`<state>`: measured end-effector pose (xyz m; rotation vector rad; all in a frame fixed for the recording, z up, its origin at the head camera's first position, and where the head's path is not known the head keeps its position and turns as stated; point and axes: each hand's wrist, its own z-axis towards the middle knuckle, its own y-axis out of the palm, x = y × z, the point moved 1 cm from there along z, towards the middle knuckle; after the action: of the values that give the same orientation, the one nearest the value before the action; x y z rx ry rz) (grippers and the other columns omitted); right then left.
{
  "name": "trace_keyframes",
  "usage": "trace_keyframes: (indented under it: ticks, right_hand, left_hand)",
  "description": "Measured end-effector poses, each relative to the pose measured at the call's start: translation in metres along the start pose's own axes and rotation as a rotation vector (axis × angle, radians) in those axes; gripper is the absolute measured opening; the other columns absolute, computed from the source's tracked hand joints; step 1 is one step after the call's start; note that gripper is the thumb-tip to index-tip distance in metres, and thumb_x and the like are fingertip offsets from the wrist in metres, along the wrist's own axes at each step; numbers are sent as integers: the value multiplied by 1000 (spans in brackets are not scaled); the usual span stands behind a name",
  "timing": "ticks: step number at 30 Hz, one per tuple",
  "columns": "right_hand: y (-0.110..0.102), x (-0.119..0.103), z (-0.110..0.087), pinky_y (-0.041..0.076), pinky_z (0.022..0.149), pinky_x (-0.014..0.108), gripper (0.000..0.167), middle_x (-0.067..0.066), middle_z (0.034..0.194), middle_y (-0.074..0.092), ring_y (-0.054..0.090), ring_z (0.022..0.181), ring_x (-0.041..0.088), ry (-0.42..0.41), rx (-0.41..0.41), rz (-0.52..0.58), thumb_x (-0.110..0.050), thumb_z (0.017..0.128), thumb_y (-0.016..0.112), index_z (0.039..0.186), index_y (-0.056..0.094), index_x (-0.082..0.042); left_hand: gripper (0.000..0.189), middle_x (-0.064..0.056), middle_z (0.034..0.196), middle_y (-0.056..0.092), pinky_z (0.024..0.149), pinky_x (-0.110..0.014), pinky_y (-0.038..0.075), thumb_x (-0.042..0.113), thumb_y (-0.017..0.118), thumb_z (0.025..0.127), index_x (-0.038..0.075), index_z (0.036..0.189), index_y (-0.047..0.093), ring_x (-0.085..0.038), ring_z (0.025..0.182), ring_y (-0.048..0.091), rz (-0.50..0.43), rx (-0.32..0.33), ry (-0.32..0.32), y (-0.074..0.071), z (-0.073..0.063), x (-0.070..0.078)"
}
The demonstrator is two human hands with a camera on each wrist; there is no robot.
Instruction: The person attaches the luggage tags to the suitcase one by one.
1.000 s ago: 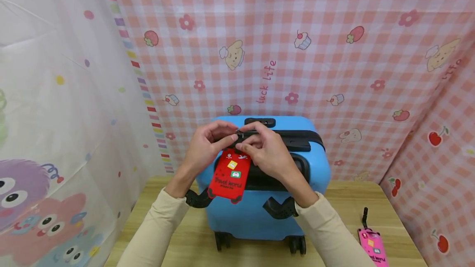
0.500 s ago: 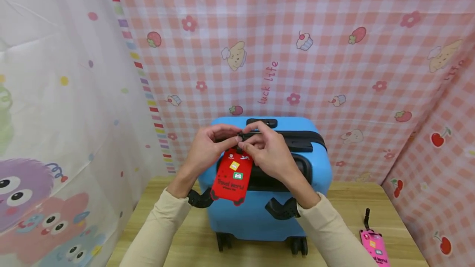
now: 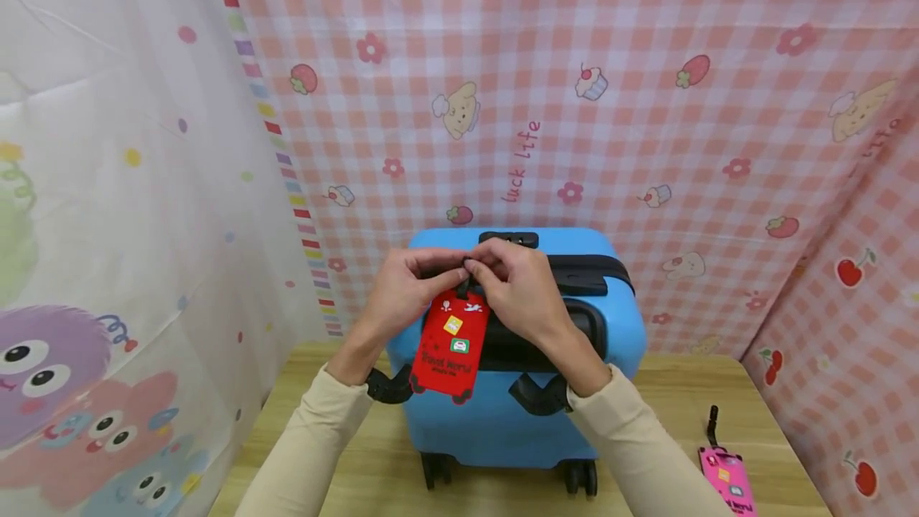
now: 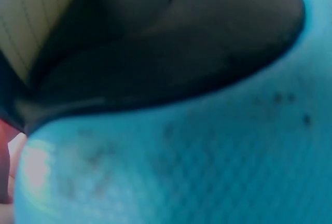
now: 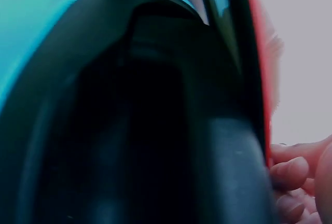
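A red luggage tag (image 3: 451,351) with small travel pictures hangs by its black strap (image 3: 463,287) in front of a blue suitcase (image 3: 502,421). Thumb and fingers of my left hand (image 3: 402,294) pinch the strap's upper part. From the other side my right hand (image 3: 526,294) pinches the same strap, its fingertips meeting the left ones. Whether the strap runs around the suitcase's black handle (image 3: 583,286) is hidden behind the fingers. In the right wrist view the tag shows edge-on beside curled fingers (image 5: 293,175). The left wrist view holds mostly blue shell (image 4: 233,156).
A pink luggage tag (image 3: 727,479) with a black strap lies on the wooden table (image 3: 668,389) at the right. The suitcase stands on black wheels (image 3: 580,475), with a combination lock (image 3: 508,239) on top. Patterned curtains (image 3: 610,134) hang behind and at both sides.
Both hands stay at the strap while their fingers shift. My right fingers have closed in more tightly, and the red tag hangs slightly lower. The whole view has drifted a little.
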<state>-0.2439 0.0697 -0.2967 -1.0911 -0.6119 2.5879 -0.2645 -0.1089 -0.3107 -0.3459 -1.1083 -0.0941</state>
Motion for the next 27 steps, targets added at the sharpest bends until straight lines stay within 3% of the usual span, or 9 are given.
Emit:
trace_keyframes:
  ticks: [9,20,27]
  right_hand:
    - [5,7,-8,48,54,25,10,5,80,69,54,58,10,9,59,2,-7,93,68,101,71,-2]
    - [8,7,-8,46,53,26,10,4,79,66,52,57,12,70,46,32,-8,95,66,102,70,-4]
    - [2,5,-3,52,57,26,9,6,81,69,57,60,10,21,29,-47,-7,94,67,101,70,-2]
  left_hand:
    - [26,-16,112,72,79,-37,60,8,68,93,0,117,72,-22,93,72,-21,-24,-18,0,0,-3]
    - [26,-14,112,73,79,-35,60,10,69,92,2,117,72,-21,94,72,12,-7,-51,-4,-1,-4]
    - [26,-12,111,74,81,-34,59,11,70,92,3,117,73,-21,95,72,21,-16,-63,-3,3,-3]
